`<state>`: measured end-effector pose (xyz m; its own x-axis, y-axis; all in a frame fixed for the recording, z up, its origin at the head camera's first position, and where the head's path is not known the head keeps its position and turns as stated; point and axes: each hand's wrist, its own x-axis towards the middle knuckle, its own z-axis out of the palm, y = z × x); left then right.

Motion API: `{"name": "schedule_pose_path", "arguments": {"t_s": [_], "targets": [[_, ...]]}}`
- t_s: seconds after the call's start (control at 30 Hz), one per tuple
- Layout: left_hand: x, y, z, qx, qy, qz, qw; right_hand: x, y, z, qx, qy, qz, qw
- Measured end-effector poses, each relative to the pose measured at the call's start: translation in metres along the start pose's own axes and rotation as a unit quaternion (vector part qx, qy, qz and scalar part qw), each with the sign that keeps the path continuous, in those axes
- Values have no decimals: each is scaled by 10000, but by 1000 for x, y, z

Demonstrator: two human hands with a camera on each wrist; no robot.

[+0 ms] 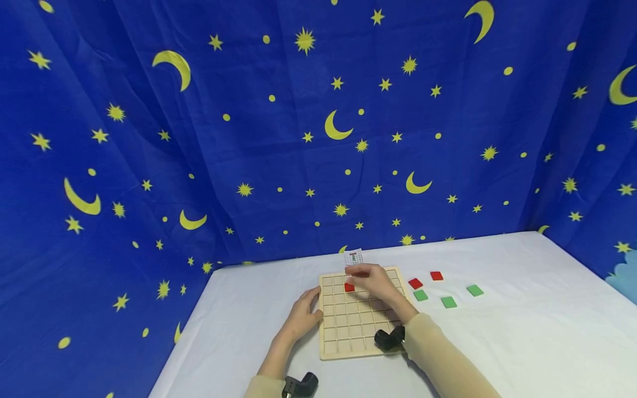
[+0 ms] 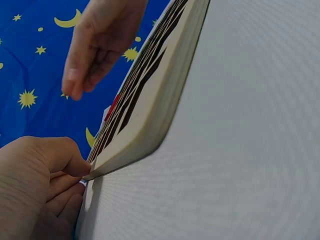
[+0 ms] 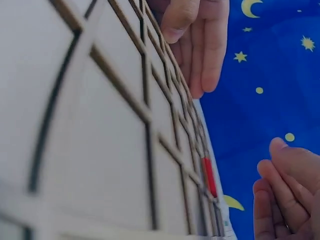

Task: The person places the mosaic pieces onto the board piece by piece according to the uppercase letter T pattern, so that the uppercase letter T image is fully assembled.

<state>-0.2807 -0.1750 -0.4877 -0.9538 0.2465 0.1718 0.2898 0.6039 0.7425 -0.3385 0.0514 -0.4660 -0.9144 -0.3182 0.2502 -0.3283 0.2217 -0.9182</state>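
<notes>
- Nearest us, the left hand [image 1: 301,315] rests its thumb and fingers against the side of the wooden grid board [image 1: 343,356], relaxed, not clenched; a light, even brace there should stop the frame sliding.
- The board lies flat on the white-covered surface [image 1: 497,348]; we would leave its raised dividers uncovered, so each cell's edges stay readable.
- Right of the board lie three loose green tiles [image 1: 449,302], with two loose red tiles [image 1: 415,283] slightly farther off, all within easy reach.
- Over the far part of the grid, the right hand [image 1: 373,282] hovers with bent, loose fingers, grasping nothing that we can see.
- Just below it, a red tile [image 1: 349,288] sits in a cell; we would check it lies flat, pressing any raised corner gently.
- Beyond the board is a small printed grid card [image 1: 354,257], worth comparing for colour and cell.
</notes>
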Motion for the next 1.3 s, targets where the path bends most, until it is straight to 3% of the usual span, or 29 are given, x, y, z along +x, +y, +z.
{"name": "schedule_pose_path", "arguments": {"t_s": [0.13,0.53,1.07,1.3], "targets": [[0,0,-1,-18,24,51,10000,6,1,-5,384,-126,40,9992],[-1,-1,1,27,53,132,9999,3,-9,-40,405,-201,11,9990],[-2,-2,0,-14,58,178,9998,-18,7,-114,-79,345,293,9989],[-1,-2,0,24,81,219,9997,-32,19,-148,-588,665,524,9947]]}}
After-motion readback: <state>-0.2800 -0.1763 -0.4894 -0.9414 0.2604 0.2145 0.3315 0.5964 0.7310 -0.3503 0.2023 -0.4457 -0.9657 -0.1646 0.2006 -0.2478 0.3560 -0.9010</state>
